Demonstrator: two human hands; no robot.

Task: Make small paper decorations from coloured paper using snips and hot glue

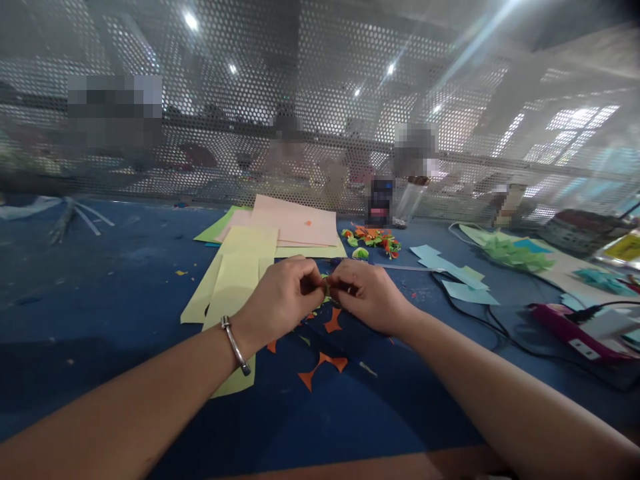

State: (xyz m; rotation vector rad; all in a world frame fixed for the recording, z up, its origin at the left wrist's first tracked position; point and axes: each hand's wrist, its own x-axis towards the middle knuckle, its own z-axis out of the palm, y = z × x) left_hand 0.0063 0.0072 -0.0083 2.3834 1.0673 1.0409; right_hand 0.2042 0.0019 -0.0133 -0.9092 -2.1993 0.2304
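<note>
My left hand (287, 293), with a silver bangle on its wrist, and my right hand (375, 297) meet over the middle of the blue table. Thumb and forefinger of both are pinched together on a small yellow-green piece (327, 288), which looks like paper and is mostly hidden by the fingertips. Under and in front of the hands lie orange paper scraps (333, 321) and small green bits. Pale yellow paper sheets (243, 267) extend beneath my left wrist. Just beyond my right hand is a heap of small orange and green paper pieces (375, 239).
Pink sheets (295, 217) lie at the back against a perforated metal screen (210, 127). A clear jar (411, 203) leans there. To the right are light-blue paper slips (465, 280), a black cable (493, 320) and a magenta power strip (575, 333). People sit behind the screen.
</note>
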